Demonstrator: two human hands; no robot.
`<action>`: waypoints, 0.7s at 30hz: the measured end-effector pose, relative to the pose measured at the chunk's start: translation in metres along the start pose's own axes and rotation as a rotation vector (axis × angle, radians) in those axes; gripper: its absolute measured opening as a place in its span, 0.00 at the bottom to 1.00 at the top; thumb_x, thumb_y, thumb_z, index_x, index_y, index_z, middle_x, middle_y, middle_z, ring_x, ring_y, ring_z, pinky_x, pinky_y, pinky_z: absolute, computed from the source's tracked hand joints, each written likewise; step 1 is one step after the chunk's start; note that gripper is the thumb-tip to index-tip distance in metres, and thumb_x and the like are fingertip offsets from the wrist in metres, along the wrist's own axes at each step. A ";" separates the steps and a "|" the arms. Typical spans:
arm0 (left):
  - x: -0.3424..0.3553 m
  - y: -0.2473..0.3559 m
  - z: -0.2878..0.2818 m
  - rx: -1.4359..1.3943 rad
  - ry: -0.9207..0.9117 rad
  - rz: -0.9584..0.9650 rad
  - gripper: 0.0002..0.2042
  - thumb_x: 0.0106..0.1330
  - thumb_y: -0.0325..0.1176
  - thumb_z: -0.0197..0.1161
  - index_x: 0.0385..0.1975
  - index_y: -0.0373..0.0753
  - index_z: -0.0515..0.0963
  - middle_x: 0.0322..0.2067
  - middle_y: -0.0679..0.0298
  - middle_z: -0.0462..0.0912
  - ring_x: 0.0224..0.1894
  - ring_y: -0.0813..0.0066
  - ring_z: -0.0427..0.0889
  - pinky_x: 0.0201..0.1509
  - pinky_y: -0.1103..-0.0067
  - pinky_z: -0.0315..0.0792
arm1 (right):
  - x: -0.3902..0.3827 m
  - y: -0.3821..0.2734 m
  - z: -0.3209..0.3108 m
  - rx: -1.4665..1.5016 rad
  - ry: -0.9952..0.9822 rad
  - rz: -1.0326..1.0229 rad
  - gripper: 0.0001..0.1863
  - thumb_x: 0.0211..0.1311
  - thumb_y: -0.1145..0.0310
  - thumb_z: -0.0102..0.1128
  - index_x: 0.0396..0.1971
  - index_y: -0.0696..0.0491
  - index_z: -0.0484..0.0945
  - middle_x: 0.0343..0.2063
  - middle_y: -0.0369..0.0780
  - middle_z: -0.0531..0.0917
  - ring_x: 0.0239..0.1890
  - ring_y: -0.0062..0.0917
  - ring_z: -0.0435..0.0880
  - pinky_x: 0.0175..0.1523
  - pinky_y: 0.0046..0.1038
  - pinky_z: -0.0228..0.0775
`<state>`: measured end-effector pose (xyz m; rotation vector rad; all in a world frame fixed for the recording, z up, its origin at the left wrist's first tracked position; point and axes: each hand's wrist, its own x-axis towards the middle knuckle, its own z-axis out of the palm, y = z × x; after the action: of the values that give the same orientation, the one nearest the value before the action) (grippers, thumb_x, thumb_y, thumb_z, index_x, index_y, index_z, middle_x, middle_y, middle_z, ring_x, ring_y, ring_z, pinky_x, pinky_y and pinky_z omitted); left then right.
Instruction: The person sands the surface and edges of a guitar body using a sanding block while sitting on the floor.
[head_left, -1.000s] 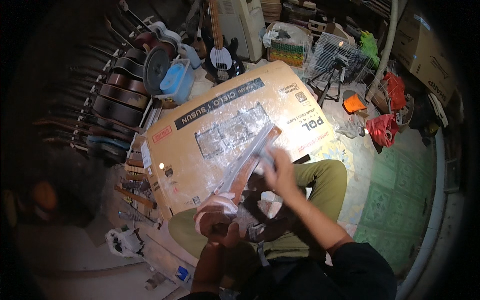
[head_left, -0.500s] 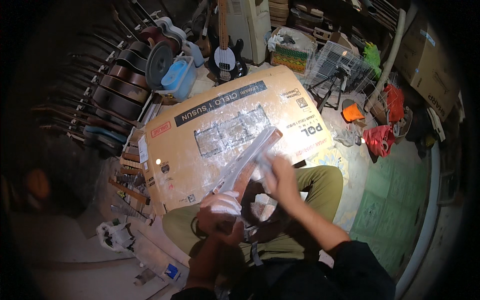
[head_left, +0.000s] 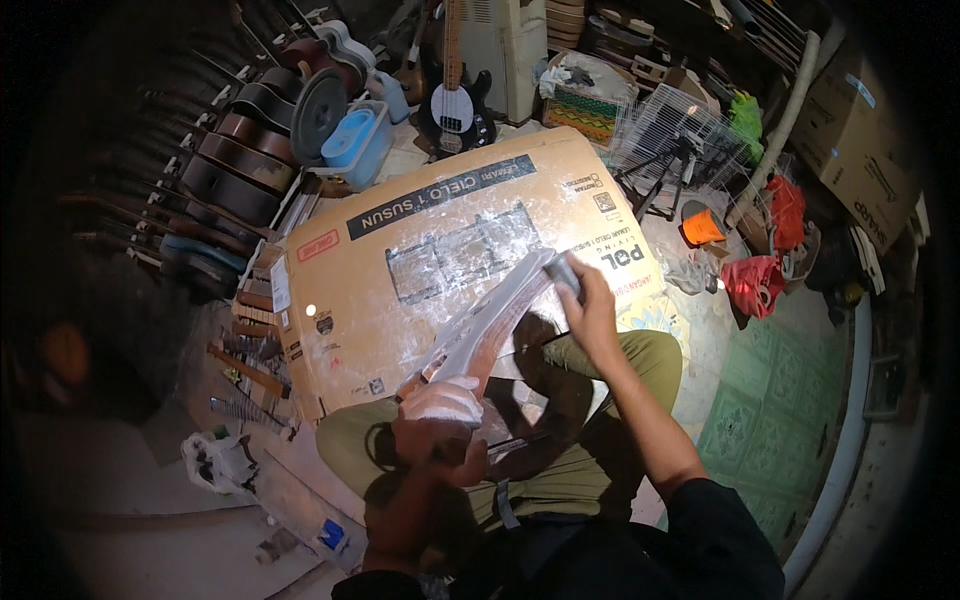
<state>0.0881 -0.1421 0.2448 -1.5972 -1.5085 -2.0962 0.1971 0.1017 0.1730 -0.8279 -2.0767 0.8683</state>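
A long, curved reddish-brown wooden piece (head_left: 487,335), its upper face pale with dust, slants across my lap. Its far end points up and to the right, over the cardboard. My left hand (head_left: 440,410), fingers whitened with dust, is closed round the near end. At the far end, my right hand (head_left: 592,308) grips a small grey block (head_left: 563,271), which looks like a sanding block, against or just beside the wood's tip. The wood's lower part lies in shadow between my legs, so its full shape is hard to make out.
A flat, dusty cardboard sheet (head_left: 465,215) lies before my knees. Guitars (head_left: 235,175) stand in a row at the left, near a clear plastic tub (head_left: 370,160). An electric bass (head_left: 453,110) stands beyond. A wire cage (head_left: 665,130) and black tripod (head_left: 672,175) are at the right.
My right hand has moved up and right with the grey block to the wood's far tip. My left hand keeps its hold near the lower end, and the wood has shifted slightly.
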 end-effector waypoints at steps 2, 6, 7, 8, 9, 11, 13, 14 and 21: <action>-0.004 -0.002 -0.003 0.032 0.044 -0.028 0.08 0.47 0.31 0.68 0.25 0.39 0.77 0.24 0.58 0.82 0.29 0.56 0.87 0.40 0.64 0.83 | -0.007 -0.007 0.010 -0.054 0.011 -0.066 0.18 0.63 0.73 0.66 0.53 0.60 0.79 0.45 0.51 0.83 0.48 0.43 0.83 0.55 0.39 0.72; 0.004 -0.001 -0.008 0.032 -0.008 -0.024 0.07 0.47 0.30 0.67 0.25 0.39 0.76 0.24 0.59 0.82 0.29 0.57 0.87 0.42 0.63 0.83 | -0.060 -0.084 -0.003 0.011 -0.199 -0.331 0.21 0.59 0.73 0.69 0.53 0.59 0.79 0.45 0.52 0.82 0.47 0.46 0.82 0.55 0.40 0.72; 0.006 -0.002 -0.011 -0.017 -0.080 0.028 0.08 0.48 0.30 0.67 0.26 0.38 0.75 0.24 0.57 0.82 0.29 0.58 0.86 0.45 0.58 0.82 | -0.049 -0.059 0.000 -0.027 -0.156 -0.264 0.21 0.60 0.73 0.68 0.53 0.59 0.79 0.45 0.52 0.82 0.47 0.45 0.83 0.55 0.39 0.73; 0.007 -0.003 -0.013 -0.071 -0.153 0.077 0.08 0.50 0.29 0.66 0.28 0.37 0.74 0.24 0.56 0.82 0.30 0.59 0.85 0.48 0.53 0.81 | -0.034 -0.023 0.006 -0.069 -0.112 -0.193 0.21 0.61 0.73 0.68 0.54 0.60 0.78 0.46 0.52 0.82 0.47 0.44 0.83 0.55 0.37 0.73; 0.009 -0.003 -0.009 -0.085 -0.149 0.078 0.08 0.50 0.29 0.66 0.28 0.37 0.74 0.24 0.56 0.82 0.30 0.59 0.85 0.48 0.53 0.81 | -0.014 0.001 0.001 -0.092 -0.084 0.007 0.19 0.64 0.73 0.65 0.54 0.61 0.77 0.44 0.52 0.83 0.46 0.41 0.83 0.52 0.36 0.74; 0.014 0.002 -0.003 -0.084 -0.163 0.012 0.09 0.47 0.27 0.66 0.28 0.37 0.75 0.25 0.57 0.83 0.30 0.58 0.86 0.48 0.54 0.82 | -0.005 0.005 0.001 -0.035 -0.003 -0.054 0.17 0.64 0.74 0.64 0.52 0.61 0.78 0.40 0.51 0.83 0.43 0.39 0.83 0.50 0.35 0.74; 0.012 0.004 -0.001 -0.065 -0.100 0.006 0.08 0.46 0.27 0.67 0.26 0.38 0.76 0.24 0.58 0.82 0.29 0.59 0.85 0.46 0.57 0.83 | -0.040 -0.038 0.011 -0.017 -0.048 -0.238 0.19 0.61 0.75 0.66 0.52 0.60 0.79 0.42 0.52 0.82 0.46 0.43 0.82 0.54 0.35 0.73; 0.009 0.002 0.003 -0.069 -0.030 -0.010 0.08 0.44 0.27 0.68 0.23 0.38 0.77 0.23 0.60 0.81 0.27 0.61 0.85 0.44 0.60 0.84 | -0.060 -0.068 0.004 0.018 -0.112 -0.325 0.20 0.59 0.76 0.66 0.52 0.59 0.79 0.43 0.52 0.82 0.46 0.46 0.81 0.55 0.38 0.73; 0.008 0.004 0.001 -0.029 -0.118 0.027 0.08 0.44 0.27 0.67 0.25 0.37 0.75 0.24 0.58 0.81 0.28 0.61 0.85 0.47 0.56 0.82 | -0.009 0.003 0.001 -0.005 -0.055 0.032 0.19 0.65 0.72 0.65 0.54 0.60 0.77 0.44 0.50 0.83 0.43 0.38 0.83 0.49 0.35 0.75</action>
<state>0.0875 -0.1394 0.2537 -1.7701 -1.4882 -2.0520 0.2021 0.0963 0.1664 -0.8516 -2.1189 0.9124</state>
